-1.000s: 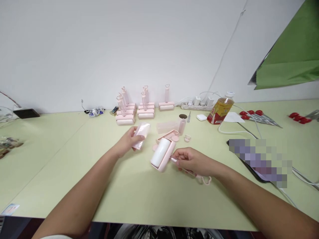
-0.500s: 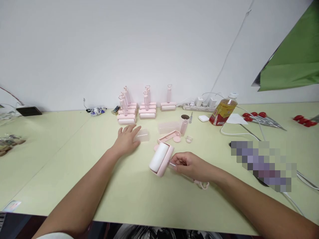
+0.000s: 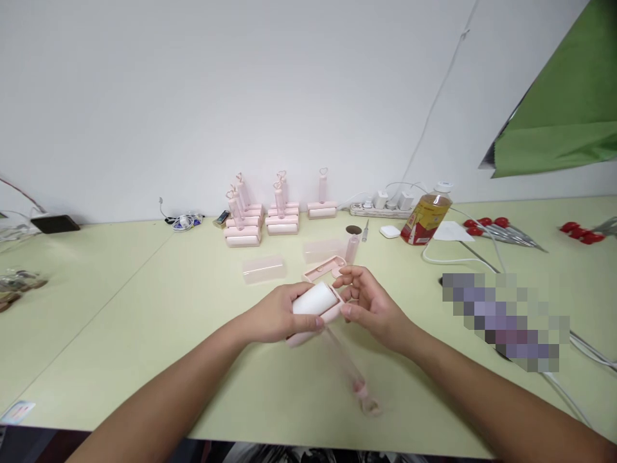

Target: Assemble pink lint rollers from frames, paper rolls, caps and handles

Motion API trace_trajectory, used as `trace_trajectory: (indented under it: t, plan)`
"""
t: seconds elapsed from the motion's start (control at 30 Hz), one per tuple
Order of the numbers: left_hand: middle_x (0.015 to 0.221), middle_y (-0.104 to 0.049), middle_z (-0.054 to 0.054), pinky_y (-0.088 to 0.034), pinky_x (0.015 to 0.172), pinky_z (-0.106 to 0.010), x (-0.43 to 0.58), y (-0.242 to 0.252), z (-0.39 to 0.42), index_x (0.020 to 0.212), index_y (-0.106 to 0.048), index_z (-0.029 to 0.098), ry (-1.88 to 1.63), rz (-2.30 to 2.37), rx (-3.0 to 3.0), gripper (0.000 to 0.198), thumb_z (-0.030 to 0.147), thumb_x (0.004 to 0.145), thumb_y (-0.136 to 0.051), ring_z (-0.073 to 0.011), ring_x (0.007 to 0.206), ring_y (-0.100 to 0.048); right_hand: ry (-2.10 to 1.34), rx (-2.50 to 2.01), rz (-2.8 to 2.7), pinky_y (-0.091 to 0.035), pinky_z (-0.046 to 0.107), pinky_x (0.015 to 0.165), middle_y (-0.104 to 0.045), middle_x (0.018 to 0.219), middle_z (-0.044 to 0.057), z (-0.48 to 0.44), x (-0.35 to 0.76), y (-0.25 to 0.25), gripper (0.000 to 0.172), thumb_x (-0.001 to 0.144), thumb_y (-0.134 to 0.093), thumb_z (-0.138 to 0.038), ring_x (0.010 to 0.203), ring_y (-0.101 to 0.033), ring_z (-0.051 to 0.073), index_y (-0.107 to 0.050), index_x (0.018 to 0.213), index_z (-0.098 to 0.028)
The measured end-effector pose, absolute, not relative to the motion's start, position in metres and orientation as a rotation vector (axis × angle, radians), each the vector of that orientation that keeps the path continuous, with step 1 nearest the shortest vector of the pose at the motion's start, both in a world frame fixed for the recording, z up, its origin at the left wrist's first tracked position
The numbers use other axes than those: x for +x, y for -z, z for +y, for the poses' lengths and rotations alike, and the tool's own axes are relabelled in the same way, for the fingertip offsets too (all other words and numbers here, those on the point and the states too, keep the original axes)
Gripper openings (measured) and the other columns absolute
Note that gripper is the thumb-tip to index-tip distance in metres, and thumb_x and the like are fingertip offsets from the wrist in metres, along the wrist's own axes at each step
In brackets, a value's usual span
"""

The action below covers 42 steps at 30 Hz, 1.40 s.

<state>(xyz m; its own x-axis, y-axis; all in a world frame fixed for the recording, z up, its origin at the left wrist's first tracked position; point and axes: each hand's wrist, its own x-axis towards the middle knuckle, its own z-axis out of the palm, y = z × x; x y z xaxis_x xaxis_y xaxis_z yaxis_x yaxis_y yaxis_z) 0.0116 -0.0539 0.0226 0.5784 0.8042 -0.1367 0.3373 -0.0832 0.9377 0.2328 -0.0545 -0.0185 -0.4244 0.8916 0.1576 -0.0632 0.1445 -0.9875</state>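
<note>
Pink roller [image 3: 315,299] with a white cylinder is resting aslant in the person's left hand [image 3: 274,315], above the middle of the table [image 3: 231,386]. That grip is wrapping firmly around its left side, the thumb lying along the pink body. At the roller's right end, the right hand [image 3: 373,312] is keeping its grip half open, fingers curved and parted from the thumb; whether the fingertips are touching the roller, I cannot tell. A clear handle [image 3: 344,357] is slanting from the pink body toward the person, its looped end [image 3: 370,406] blurring. Just beyond the roller, a pink frame [image 3: 326,265] is lying on the table, with a clear cover [image 3: 264,269] lying to its left. Farther back, more pink rollers [image 3: 242,238] are standing in groups near the wall [image 3: 193,96], and a bottle [image 3: 427,218] is standing to their right.
</note>
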Motion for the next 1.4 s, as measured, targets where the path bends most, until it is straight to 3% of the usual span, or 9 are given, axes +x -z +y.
trace_trajectory:
  t: [0.23, 0.37, 0.57, 0.77, 0.97, 1.4]
  plan:
    - [0.1, -0.066, -0.003, -0.045, 0.064, -0.025, 0.012, -0.016, -0.048, 0.116, -0.062, 0.021, -0.565, 0.992, 1.625, 0.041, 0.03, 0.075, -0.063, -0.0192, 0.082, -0.06, -1.662, -0.933, -1.454, -0.045, 0.026, 0.057, -0.05, 0.09, 0.0, -0.058, 0.223, 0.015, 0.03, 0.083, -0.062, -0.037, 0.065, -0.049, 0.011, -0.044, 0.104, -0.023]
    - [0.093, -0.066, -0.003, -0.042, 0.058, -0.024, 0.011, -0.015, -0.049, 0.11, -0.064, 0.019, -0.502, 0.913, 1.617, 0.038, 0.025, 0.072, -0.06, -0.0186, 0.076, -0.059, -1.57, -0.882, -1.404, -0.048, 0.028, 0.059, -0.048, 0.099, 0.002, -0.058, 0.223, 0.012, 0.04, 0.075, -0.069, -0.034, 0.073, -0.051, 0.013, -0.044, 0.105, -0.025]
    - [0.095, -0.064, -0.002, -0.044, 0.063, -0.024, 0.009, -0.013, -0.05, 0.109, -0.064, 0.019, -0.51, 0.87, 1.611, 0.04, 0.024, 0.07, -0.062, -0.0186, 0.08, -0.058, -1.519, -0.891, -1.486, -0.046, 0.029, 0.061, -0.048, 0.1, 0.002, -0.056, 0.229, 0.015, 0.042, 0.077, -0.067, -0.034, 0.072, -0.05, 0.014, -0.047, 0.113, -0.026]
    - [0.086, -0.062, 0.001, -0.042, 0.061, -0.022, 0.011, -0.009, -0.052, 0.1, -0.064, 0.02, -0.361, 0.799, 1.617, 0.032, 0.023, 0.068, -0.066, -0.0152, 0.075, -0.057, -1.621, -0.825, -1.576, -0.035, 0.024, 0.057, -0.049, 0.073, -0.003, -0.056, 0.232, 0.018, 0.031, 0.076, -0.072, -0.033, 0.064, -0.046, 0.013, -0.05, 0.095, -0.021]
    - [0.09, -0.062, 0.0, -0.043, 0.062, -0.023, 0.008, -0.004, -0.046, 0.106, -0.065, 0.02, -0.331, 0.833, 1.577, 0.037, 0.022, 0.068, -0.067, -0.0158, 0.077, -0.057, -1.734, -0.878, -1.527, -0.029, 0.022, 0.052, -0.044, 0.067, -0.007, -0.051, 0.23, 0.012, 0.038, 0.066, -0.078, -0.031, 0.058, -0.04, 0.01, -0.045, 0.083, -0.021]
    - [0.101, -0.065, -0.004, -0.046, 0.071, -0.027, 0.015, 0.0, -0.047, 0.112, -0.064, 0.018, -0.529, 0.866, 1.633, 0.045, 0.028, 0.069, -0.073, -0.0206, 0.088, -0.061, -1.78, -0.881, -1.478, -0.027, 0.019, 0.043, -0.04, 0.057, -0.01, -0.044, 0.232, 0.006, 0.032, 0.064, -0.069, -0.02, 0.046, -0.035, 0.007, -0.039, 0.074, -0.022]
